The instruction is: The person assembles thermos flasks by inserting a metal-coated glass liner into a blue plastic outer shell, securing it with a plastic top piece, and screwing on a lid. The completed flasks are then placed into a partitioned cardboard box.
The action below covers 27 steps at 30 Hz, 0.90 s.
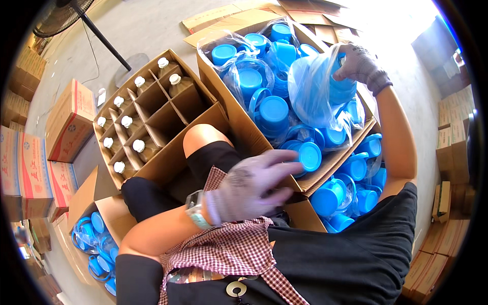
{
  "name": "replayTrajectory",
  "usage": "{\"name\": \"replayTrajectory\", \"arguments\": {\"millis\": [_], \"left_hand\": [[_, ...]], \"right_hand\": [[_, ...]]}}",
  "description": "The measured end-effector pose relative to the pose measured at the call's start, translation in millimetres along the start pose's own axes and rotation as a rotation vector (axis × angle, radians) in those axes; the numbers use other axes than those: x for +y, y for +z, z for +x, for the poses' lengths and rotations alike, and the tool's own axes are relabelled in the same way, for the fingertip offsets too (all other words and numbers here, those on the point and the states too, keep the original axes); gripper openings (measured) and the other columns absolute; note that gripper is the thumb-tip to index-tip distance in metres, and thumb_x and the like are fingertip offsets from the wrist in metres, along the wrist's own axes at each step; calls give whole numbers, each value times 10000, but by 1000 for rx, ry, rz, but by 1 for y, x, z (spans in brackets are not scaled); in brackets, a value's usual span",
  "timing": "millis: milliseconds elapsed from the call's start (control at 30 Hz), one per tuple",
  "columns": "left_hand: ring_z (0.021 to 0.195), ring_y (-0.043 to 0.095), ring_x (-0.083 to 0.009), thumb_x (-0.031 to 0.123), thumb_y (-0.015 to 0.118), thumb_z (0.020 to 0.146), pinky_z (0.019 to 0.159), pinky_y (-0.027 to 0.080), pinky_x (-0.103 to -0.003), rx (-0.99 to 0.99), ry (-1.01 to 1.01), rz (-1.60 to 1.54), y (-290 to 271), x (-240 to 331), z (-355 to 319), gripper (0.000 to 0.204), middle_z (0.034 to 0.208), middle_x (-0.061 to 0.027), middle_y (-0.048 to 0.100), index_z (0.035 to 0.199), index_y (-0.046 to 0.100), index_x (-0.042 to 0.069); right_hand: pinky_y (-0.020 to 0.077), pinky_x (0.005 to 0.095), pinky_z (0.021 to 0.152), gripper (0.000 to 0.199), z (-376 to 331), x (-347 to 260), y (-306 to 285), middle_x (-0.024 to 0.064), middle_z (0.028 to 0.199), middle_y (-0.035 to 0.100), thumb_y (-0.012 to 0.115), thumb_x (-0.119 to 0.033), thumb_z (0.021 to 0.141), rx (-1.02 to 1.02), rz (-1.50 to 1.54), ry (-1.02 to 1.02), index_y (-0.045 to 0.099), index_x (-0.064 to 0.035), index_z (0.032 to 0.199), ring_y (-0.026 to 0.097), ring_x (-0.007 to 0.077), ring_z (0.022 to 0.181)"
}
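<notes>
Brown carton (239,122) centre; red-white cartons (30,168) left.

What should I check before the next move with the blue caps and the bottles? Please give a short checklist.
1. Left hand on a blue cap at the box edge: ok, fingers touch it.
2. Right hand grips the clear plastic bag of caps: ok.
3. Cap supply in the cardboard box: ok, many remain.
4. Divided carton has free cells: ok, several are empty.
5. White-topped bottles upright: ok.
6. Bag opening free: cannot tell.
</notes>
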<state>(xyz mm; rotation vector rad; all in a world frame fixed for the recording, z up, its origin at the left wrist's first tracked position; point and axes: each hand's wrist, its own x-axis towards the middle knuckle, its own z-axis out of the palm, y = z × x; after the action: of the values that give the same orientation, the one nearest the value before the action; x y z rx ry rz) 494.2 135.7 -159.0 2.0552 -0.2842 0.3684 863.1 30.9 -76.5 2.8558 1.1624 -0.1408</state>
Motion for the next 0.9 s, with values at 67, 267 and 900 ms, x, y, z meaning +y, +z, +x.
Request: {"name": "replayTrajectory", "arguments": {"millis": [67, 267, 900], "left_hand": [[1151, 660, -261, 49, 717, 880, 950, 566, -362, 24, -168, -42, -25, -11, -30, 460, 1402, -173, 581, 1332, 638, 13], [1037, 626, -100, 113, 647, 972, 907, 485, -239, 442, -723, -408, -66, -55, -131, 455, 1243, -48, 647, 1394, 557, -31], [1036, 650, -123, 301, 541, 1067, 922, 512, -273, 916, -894, -139, -103, -50, -238, 491, 1376, -112, 621, 1479, 509, 36]], "right_hand": [[592, 412, 880, 732, -3, 1, -6, 167, 1021, 760, 881, -305, 554, -16, 14, 54, 724, -84, 1234, 739, 323, 934], [609, 410, 847, 820, 14, -15, 5, 129, 1036, 767, 918, -292, 492, -27, -27, -114, 720, -94, 1263, 743, 293, 910], [511, 374, 1000, 342, 66, 68, 236, 116, 1173, 720, 731, -191, 870, -208, 665, -57, 715, -95, 1198, 664, 273, 1117]]}}
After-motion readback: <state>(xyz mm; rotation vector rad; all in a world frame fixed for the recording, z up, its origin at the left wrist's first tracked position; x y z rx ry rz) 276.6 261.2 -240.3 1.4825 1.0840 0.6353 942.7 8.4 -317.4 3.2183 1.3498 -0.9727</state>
